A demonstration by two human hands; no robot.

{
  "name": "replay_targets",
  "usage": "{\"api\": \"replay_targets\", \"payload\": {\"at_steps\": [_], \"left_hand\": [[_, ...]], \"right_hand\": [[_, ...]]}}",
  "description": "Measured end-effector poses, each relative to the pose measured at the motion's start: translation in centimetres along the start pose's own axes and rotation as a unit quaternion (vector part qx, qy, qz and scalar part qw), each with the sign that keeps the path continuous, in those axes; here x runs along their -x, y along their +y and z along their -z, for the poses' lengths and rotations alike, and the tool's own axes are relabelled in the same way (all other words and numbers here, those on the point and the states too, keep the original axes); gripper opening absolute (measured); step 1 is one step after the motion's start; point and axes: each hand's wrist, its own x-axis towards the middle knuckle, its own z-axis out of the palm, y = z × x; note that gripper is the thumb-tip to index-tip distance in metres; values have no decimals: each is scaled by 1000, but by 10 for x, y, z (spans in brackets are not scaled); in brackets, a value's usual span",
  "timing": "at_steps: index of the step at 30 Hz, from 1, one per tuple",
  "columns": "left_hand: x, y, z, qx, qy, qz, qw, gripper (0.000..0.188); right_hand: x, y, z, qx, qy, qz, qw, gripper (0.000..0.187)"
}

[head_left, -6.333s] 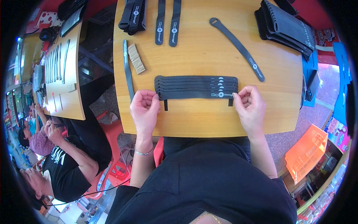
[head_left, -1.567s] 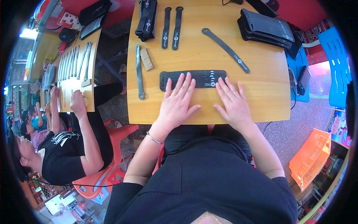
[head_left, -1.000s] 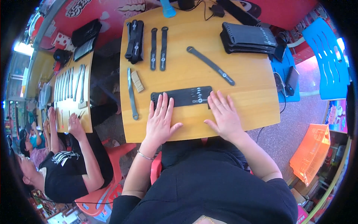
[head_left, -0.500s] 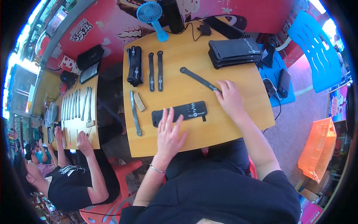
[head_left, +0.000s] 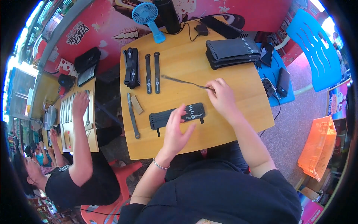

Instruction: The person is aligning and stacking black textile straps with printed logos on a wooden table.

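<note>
My right hand pinches one end of a dark grey strap. The strap's free end, with a loop, points left, and it hangs just over or against the wooden table; I cannot tell which. Nearer to me lies a flat black card with strap ends along its left side and white marks at the right. My left hand is open over that card's near edge, fingers apart, holding nothing. Two matching straps lie side by side farther left, beside a dark strap bundle.
Near the table's left edge are a single strap and a small tan block. Stacked black cards sit at the far right. Behind stand a blue fan and a cable. A co-worker's arm reaches over the left table.
My right hand has pinched the strap and lifted its near end; the strap's looped end has swung left. My left hand has risen slightly and moved right over the card.
</note>
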Motion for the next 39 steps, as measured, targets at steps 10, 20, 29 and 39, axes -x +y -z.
{"api": "replay_targets", "payload": {"at_steps": [10,20,29,39], "left_hand": [[9,-21,33,405,134,120,896,31],[63,-49,51,357,169,190,899,9],[71,-59,61,288,192,259,902,14],[70,-72,66,231,170,281,916,13]], "right_hand": [[62,-36,32,-66,-134,81,985,12],[86,-22,18,-301,-197,-203,911,15],[78,-22,10,-346,-173,-291,875,19],[75,-13,3,-302,-151,-288,896,10]]}}
